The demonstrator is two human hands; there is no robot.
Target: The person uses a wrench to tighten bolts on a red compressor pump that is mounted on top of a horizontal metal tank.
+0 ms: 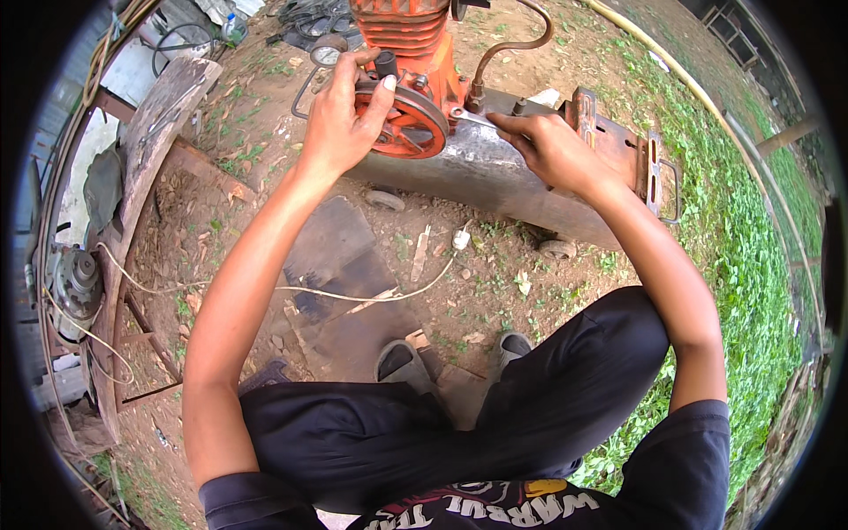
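An orange compressor pump with a finned head sits on a long grey metal tank. My left hand has its fingers over the upper rim of the red spoked pulley, beside a black cylindrical fitting and a small gauge. My right hand grips a silver wrench, whose head rests at the pump's base just right of the pulley, near a bent copper pipe. A rusty bracket stands on the tank's right end.
A wooden plank, scrap metal and a round motor lie at left. A white cable with a plug crosses the dirt over a dark sheet. A yellow hose runs along the grass at right. My sandalled feet are below.
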